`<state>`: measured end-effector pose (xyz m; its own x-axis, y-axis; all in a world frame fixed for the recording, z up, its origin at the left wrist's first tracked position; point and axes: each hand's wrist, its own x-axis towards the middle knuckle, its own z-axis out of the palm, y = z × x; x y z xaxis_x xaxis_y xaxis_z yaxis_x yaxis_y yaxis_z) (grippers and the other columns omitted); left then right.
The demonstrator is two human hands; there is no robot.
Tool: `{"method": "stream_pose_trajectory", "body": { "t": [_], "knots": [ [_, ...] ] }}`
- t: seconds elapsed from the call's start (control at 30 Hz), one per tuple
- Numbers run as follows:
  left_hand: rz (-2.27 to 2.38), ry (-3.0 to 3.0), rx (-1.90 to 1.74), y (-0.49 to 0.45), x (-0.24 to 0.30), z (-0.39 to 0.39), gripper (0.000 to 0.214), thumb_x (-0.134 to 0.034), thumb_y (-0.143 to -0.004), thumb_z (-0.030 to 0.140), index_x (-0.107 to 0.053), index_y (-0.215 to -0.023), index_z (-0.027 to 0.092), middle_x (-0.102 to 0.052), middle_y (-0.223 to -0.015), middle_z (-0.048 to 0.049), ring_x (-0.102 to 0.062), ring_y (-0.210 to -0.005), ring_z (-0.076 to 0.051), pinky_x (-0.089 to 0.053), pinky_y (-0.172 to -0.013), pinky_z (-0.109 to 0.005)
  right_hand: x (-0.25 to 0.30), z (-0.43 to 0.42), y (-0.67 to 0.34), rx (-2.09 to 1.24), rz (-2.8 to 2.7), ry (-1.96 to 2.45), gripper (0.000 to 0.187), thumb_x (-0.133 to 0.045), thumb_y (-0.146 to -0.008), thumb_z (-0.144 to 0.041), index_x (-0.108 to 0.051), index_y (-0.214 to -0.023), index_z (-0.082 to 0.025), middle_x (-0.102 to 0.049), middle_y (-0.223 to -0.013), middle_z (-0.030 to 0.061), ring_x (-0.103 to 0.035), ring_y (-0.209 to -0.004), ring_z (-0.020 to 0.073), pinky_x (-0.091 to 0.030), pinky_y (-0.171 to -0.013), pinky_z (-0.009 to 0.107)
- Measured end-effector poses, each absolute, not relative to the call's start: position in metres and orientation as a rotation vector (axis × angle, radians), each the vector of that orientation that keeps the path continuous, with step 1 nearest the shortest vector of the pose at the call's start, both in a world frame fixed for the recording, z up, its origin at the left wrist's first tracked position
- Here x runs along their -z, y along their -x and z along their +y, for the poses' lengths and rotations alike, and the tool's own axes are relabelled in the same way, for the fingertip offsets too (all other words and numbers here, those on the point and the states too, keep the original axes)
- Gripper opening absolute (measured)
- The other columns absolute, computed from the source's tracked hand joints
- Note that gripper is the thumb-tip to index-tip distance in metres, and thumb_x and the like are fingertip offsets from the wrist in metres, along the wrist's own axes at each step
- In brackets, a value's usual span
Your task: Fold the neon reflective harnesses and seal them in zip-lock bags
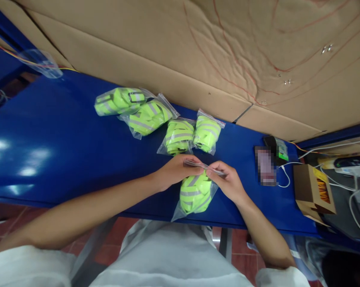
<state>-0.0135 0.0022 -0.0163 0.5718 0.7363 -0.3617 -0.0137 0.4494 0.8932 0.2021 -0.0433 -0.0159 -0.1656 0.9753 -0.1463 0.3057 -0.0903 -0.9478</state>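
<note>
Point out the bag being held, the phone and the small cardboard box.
held bag [194, 195]: head view, yellow band inside.
phone [265, 165]: head view, middle of screen.
small cardboard box [305, 183]: head view, brown side face.

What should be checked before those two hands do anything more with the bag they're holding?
1. Grip: left hand and right hand both pinch the top edge of the clear bag: ok.
2. Neon reflective band sits wholly inside the bag: ok.
3. Top edge sealed: cannot tell, fingers cover it.
4. Bare blue table beside the four packed bags: ok.
5. Phone lies apart from the hands: ok.
</note>
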Motion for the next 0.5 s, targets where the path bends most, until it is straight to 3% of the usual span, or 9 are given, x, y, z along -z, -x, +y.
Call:
{"method": "stream_pose_trajectory", "body": {
  "t": [0.3,0.5],
  "knots": [
    [0.864,-0.947,-0.624,0.018,0.013,0.005,0.027,-0.086,-0.069,0.036,-0.076,-0.084,0.015,-0.061,-0.064,0.0015,-0.05,-0.06,-0.011,-0.03,-0.06,-0.025,0.004,-0.035,-0.227,-1.248,-1.559,1.413,0.024,-0.079,-0.089,-0.045,-0.076,-0.092,-0.021,-0.075,-0.083,0.0016,-0.066,-0.074,0.0141,-0.051,-0.069,0.026],
    [0.902,-0.973,-0.653,0.019,0.011,0.011,0.028,-0.086,-0.067,0.034,-0.077,-0.086,0.015,-0.065,-0.069,0.0,-0.055,-0.067,-0.013,-0.036,-0.066,-0.025,0.003,-0.035,-0.23,-1.162,-1.608,1.421,0.022,-0.077,-0.092,-0.043,-0.075,-0.093,-0.021,-0.074,-0.085,0.0019,-0.066,-0.076,0.0142,-0.052,-0.071,0.026]
  ]
}}
